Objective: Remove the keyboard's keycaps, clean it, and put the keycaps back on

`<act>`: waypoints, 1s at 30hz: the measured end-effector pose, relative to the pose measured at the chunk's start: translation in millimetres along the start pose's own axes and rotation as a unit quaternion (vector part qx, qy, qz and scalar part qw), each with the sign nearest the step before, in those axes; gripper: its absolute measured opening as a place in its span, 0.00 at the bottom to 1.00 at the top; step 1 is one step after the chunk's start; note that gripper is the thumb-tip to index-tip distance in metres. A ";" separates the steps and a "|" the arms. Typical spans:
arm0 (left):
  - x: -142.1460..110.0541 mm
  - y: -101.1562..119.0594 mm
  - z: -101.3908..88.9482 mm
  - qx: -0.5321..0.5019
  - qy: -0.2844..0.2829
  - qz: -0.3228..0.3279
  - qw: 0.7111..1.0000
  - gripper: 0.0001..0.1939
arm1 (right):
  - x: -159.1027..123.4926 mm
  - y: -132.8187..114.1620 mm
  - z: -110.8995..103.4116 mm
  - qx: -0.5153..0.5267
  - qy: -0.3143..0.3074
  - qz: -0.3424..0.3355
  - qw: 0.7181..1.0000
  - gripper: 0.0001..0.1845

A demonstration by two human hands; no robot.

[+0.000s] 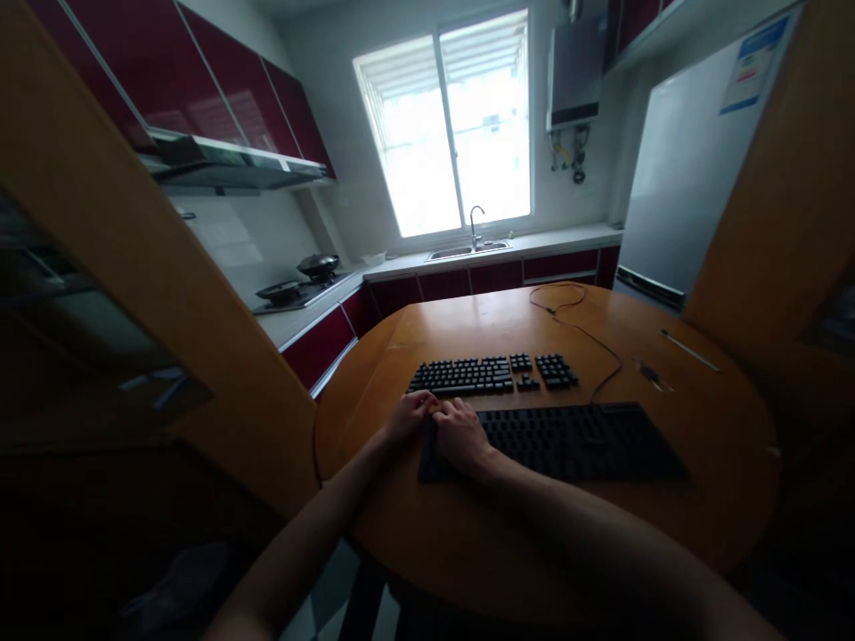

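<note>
A black keyboard (pixel 574 441) lies on the round wooden table in front of me, its left end partly under my hands. Just behind it, black keycaps (pixel 468 376) sit on the wood in the layout of a keyboard, with gaps between the key groups. My left hand (pixel 410 416) is at the keyboard's upper left corner, fingers curled and pressed together. Over the left end of the keyboard, my right hand (pixel 460 434) has its bent fingers almost touching the left fingertips. Whatever small thing is between the fingers is hidden.
The keyboard's cable (pixel 605 347) loops toward the back of the wooden table (pixel 468 325). On the right lie a thin white stick (pixel 689 350) and a small wire-ended tool (pixel 651 374). Beyond are a sink (pixel 451 254), stove pans (pixel 318 264) and a fridge (pixel 691 169).
</note>
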State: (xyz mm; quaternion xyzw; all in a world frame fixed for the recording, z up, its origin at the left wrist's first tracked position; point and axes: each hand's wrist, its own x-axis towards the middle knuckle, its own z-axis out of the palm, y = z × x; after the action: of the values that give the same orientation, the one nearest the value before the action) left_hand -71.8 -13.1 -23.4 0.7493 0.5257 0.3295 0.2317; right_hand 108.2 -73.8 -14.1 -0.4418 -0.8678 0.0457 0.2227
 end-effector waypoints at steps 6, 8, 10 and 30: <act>-1.7 -1.6 1.3 0.027 0.001 0.004 1.000 0.17 | -0.4 3.7 0.6 -0.004 0.004 -0.008 1.000 0.13; -1.9 -3.3 2.3 0.036 0.003 0.002 0.999 0.17 | 0.3 5.1 0.5 0.000 0.008 -0.013 1.000 0.12; -1.8 -5.0 3.4 0.043 0.005 -0.001 0.999 0.17 | 1.4 6.4 0.1 0.003 0.008 -0.018 1.000 0.12; -9.3 0.2 4.2 0.050 -0.001 -0.014 0.999 0.17 | 8.7 7.7 -8.8 0.008 -0.032 -0.042 0.999 0.13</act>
State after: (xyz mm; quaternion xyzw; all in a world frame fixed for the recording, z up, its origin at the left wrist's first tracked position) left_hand -70.8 -21.9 -28.5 0.7527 0.5520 0.2984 0.1993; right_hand 113.3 -63.3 -5.4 -0.4012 -0.8920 0.0567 0.2004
